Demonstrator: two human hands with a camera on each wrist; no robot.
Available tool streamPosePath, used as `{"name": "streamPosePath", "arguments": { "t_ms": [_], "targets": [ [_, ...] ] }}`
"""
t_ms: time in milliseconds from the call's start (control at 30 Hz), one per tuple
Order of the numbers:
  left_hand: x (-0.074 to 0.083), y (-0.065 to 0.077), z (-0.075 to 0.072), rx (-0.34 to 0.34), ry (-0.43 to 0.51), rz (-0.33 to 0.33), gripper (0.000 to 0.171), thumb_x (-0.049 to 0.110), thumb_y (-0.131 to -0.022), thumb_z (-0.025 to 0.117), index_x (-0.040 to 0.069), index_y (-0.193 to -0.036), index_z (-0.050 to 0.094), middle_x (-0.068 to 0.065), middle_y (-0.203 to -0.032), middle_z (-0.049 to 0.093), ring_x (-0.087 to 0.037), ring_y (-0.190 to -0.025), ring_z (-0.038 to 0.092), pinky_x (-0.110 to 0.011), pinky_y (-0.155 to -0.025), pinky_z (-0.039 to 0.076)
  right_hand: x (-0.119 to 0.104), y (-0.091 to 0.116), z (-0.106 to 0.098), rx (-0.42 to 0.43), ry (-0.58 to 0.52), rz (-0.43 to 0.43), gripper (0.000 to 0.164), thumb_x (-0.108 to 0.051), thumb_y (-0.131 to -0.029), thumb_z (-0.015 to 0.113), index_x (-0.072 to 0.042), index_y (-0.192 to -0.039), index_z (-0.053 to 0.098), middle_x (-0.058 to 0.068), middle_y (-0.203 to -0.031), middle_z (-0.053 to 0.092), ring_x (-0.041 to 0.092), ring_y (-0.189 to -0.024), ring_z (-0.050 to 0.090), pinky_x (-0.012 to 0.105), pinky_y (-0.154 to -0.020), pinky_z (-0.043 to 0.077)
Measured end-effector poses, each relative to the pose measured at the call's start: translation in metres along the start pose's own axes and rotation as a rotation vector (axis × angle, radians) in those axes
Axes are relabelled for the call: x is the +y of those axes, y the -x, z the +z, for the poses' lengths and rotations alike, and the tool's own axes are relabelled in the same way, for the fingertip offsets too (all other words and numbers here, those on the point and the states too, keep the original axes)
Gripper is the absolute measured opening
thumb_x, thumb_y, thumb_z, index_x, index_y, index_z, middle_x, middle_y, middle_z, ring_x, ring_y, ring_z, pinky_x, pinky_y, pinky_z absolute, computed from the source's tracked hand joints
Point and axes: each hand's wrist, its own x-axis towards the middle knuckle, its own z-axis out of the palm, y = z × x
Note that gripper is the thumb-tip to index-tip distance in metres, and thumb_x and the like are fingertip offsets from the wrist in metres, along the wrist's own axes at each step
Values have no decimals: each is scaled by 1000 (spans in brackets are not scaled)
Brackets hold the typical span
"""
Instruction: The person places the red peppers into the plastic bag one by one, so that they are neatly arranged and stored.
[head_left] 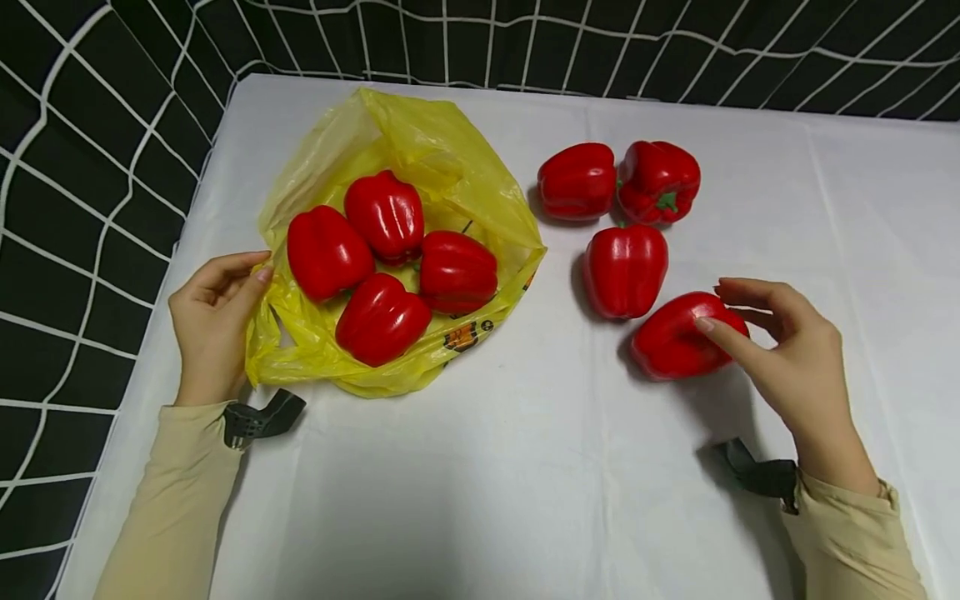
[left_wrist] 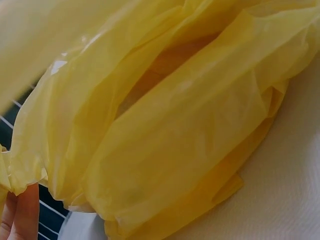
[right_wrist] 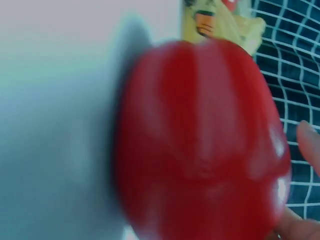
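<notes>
My left hand (head_left: 213, 321) pinches the left edge of a yellow plastic bag (head_left: 442, 137) between thumb and fingers. The bag lies with its mouth wide, and several red bell peppers (head_left: 384, 218) are inside it. In the left wrist view, the bag's thin folds (left_wrist: 175, 150) fill most of the picture, with fingers (left_wrist: 25, 215) at the lower left. My right hand (head_left: 795, 358) is around the right end of another red bell pepper (head_left: 678, 337), which lies on its side on the table. In the right wrist view, a gap shows between one fingertip (right_wrist: 310, 145) and that pepper (right_wrist: 200, 140).
Three more red bell peppers (head_left: 626, 271) lie close together right of the bag, near the one at my right hand. All stands on a white-covered table (head_left: 465, 467). A white net (head_left: 127, 175) over black hangs along the left and back edges.
</notes>
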Motion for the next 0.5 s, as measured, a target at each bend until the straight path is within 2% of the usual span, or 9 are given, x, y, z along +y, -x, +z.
{"name": "streamPosePath", "arguments": {
  "t_ms": [133, 233, 333, 500],
  "targets": [
    [0, -1, -1, 1, -14, -10, 14, -5, -82, 68, -5, -95, 71, -9, -87, 66, -13, -70, 58, -14, -68, 50, 8, 3, 7, 46, 39, -34, 47, 1, -77, 75, -5, -121, 61, -5, -114, 61, 1, -99, 55, 7, -87, 41],
    [-1, 0, -1, -4, -29, -7, 13, -4, -83, 68, -3, -95, 71, -8, -88, 66, -13, -70, 58, -15, -68, 50, 12, 5, 12, 41, 59, -55, 51, 4, -73, 77, -4, -122, 61, -3, -114, 60, 0, -101, 52, 6, -87, 40],
    [-2, 0, -1, -4, -24, 4, 13, -4, -84, 67, -3, -95, 71, -7, -87, 66, -12, -68, 57, -15, -66, 50, 12, 8, 17, 5, 83, -82, 57, 4, -71, 79, -4, -124, 60, -1, -116, 59, 0, -99, 50, 4, -83, 39],
    [-6, -2, -2, -3, 33, 32, 13, -5, -85, 65, -3, -96, 71, -7, -86, 66, -12, -66, 55, -16, -65, 49, 12, 9, 20, -104, 161, -126, 76, -4, -66, 85, -10, -134, 52, -3, -124, 52, -6, -105, 42, -1, -78, 34]
  ]
}}
